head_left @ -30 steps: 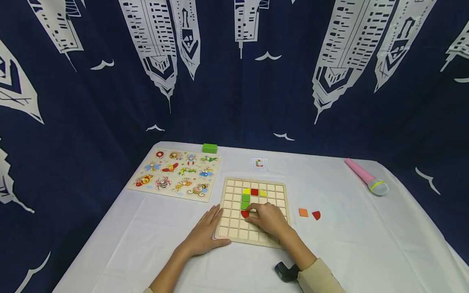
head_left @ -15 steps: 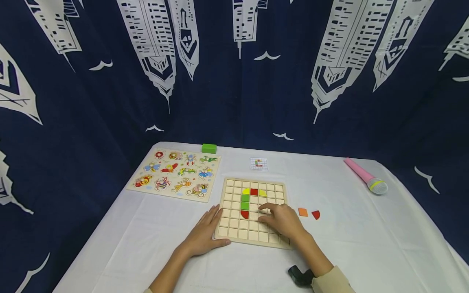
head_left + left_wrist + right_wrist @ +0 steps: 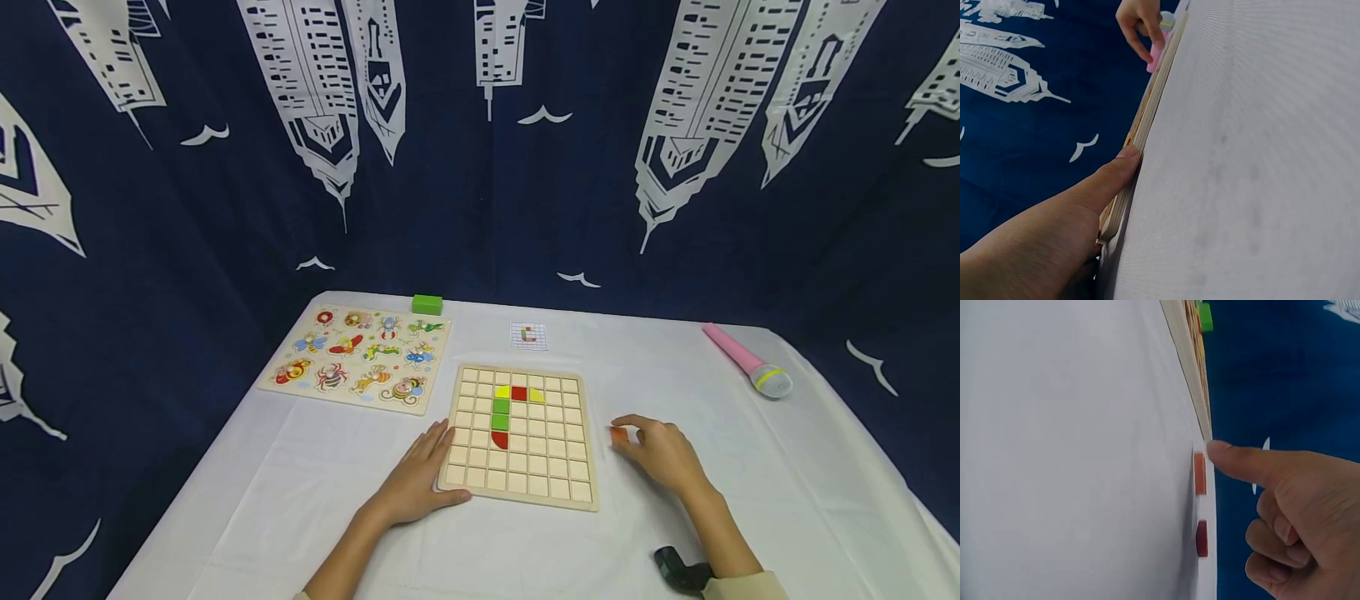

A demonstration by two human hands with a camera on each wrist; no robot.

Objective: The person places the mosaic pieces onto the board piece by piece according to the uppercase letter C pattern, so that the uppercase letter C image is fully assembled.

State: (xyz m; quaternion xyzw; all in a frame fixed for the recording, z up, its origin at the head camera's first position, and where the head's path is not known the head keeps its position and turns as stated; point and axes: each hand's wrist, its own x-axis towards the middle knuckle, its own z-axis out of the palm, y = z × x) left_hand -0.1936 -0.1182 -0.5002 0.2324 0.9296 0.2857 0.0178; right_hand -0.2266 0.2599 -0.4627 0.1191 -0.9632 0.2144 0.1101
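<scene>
My left hand (image 3: 420, 475) rests against the left edge of a wooden grid board (image 3: 540, 463), its thumb (image 3: 1116, 172) touching the near edge. Set in the board are two yellow curved pieces, a red square (image 3: 519, 393), two green squares (image 3: 500, 414) and a red quarter-round piece (image 3: 499, 440). Right of the board, my right hand (image 3: 666, 454) hovers with thumb and index finger spread over an orange square piece (image 3: 618, 434). The right wrist view shows this piece flat on the table, the thumb just above it. Beside it lies a dark red piece (image 3: 1202, 539), hidden by the hand in the head view.
An insect picture puzzle (image 3: 360, 358) lies at the back left, with a green block (image 3: 427, 305) behind it. A small pattern card (image 3: 528, 336) sits beyond the board. A pink toy microphone (image 3: 742, 358) lies at the right. A dark blue curtain hangs behind.
My right hand has left the red quarter-round piece on the board and moved right, off the board, to the orange square. The left hand has stayed at the board's edge.
</scene>
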